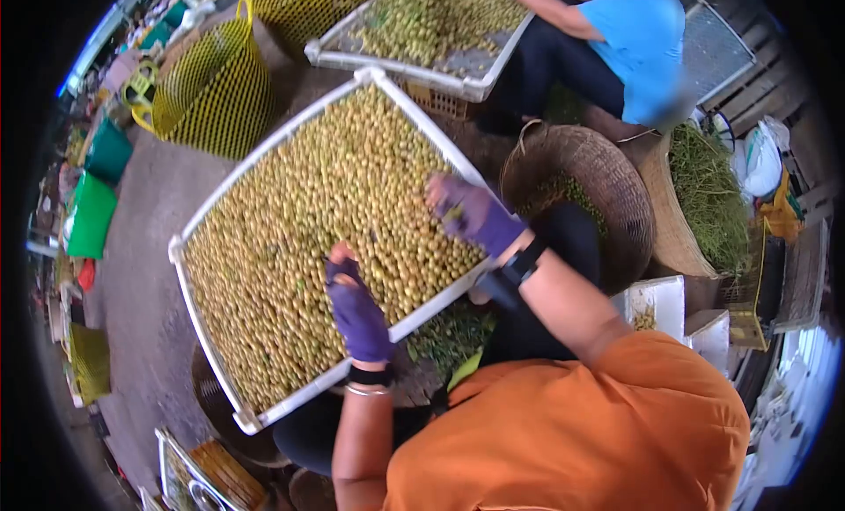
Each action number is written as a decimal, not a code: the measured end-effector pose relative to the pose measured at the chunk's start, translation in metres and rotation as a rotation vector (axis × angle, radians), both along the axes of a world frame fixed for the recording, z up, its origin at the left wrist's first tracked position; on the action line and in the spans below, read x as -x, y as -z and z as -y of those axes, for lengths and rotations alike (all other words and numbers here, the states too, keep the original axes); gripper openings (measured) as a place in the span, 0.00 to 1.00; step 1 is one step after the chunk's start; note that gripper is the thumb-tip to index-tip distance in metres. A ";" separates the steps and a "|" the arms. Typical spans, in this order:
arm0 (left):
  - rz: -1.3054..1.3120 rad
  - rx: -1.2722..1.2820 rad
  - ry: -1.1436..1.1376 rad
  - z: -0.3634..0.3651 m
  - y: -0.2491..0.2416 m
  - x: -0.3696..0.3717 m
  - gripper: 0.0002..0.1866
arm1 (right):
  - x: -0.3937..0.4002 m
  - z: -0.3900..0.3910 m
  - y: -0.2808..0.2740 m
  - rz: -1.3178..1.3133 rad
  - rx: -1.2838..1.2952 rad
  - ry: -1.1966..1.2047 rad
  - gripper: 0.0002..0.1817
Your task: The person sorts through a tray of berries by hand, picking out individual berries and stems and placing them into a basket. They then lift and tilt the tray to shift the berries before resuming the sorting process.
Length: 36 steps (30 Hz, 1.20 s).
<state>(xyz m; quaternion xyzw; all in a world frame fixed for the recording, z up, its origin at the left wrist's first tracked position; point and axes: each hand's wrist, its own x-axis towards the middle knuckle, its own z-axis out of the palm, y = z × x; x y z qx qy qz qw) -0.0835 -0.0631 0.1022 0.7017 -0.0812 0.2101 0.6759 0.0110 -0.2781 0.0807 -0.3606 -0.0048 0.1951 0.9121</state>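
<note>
A white-framed tray (209, 342) full of small round yellow-green fruits (290, 220) lies tilted across my view, in front of my lap. My left hand (359, 313), in a purple fingerless glove, is over the near part of the fruits with its fingers curled in. Farther right, my right hand (471, 213), gloved the same way, is over the fruits by the tray's right side. Its fingers are bent and slightly blurred, and a small greenish patch shows near them. What either hand pinches is hidden or too small to name.
A person in a blue shirt (634, 36) sits by another fruit-filled tray (475, 87). A woven basket (625, 190) with green fruits stands at right, beside a basket of green stems (704, 194). Yellow-black woven bags (216, 93) stand back left; a white foam box (664, 300) is at right.
</note>
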 end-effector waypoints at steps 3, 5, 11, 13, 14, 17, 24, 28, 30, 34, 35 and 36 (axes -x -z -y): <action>-0.210 -0.452 -0.322 -0.059 -0.016 0.010 0.25 | -0.049 0.083 0.014 -0.016 -0.010 0.183 0.11; -0.346 -0.318 -0.314 -0.100 -0.015 0.019 0.21 | -0.061 0.135 0.031 0.828 1.095 0.562 0.13; -0.643 -1.032 -0.313 -0.154 -0.028 0.044 0.12 | -0.080 0.188 0.033 0.799 1.771 0.537 0.24; -0.694 -1.169 -0.255 -0.154 -0.021 0.046 0.13 | -0.074 0.158 0.013 0.898 1.676 0.500 0.22; -0.741 -1.172 -0.222 -0.150 -0.017 0.041 0.14 | -0.066 0.127 -0.002 0.844 1.451 0.392 0.21; -0.678 -1.293 -0.263 -0.125 -0.007 0.032 0.16 | -0.020 0.018 -0.048 0.744 1.160 0.056 0.18; -0.642 -1.583 -0.148 -0.109 0.009 0.015 0.12 | 0.026 -0.139 0.022 1.404 1.297 -0.492 0.17; -0.593 -1.681 -0.086 -0.115 0.024 0.024 0.11 | 0.016 -0.130 0.046 1.530 1.527 -0.603 0.16; -0.507 -1.691 -0.119 -0.112 0.025 0.028 0.08 | -0.004 -0.117 0.054 1.560 1.650 -0.664 0.12; -0.557 -1.633 -0.119 -0.108 0.026 0.022 0.08 | -0.030 -0.073 0.039 1.491 1.802 -0.467 0.09; -0.569 -1.619 -0.115 -0.107 0.026 0.021 0.08 | -0.030 -0.071 0.031 1.425 1.818 -0.444 0.09; -0.578 -1.606 -0.110 -0.107 0.026 0.020 0.08 | -0.029 -0.073 0.032 1.456 1.718 -0.383 0.09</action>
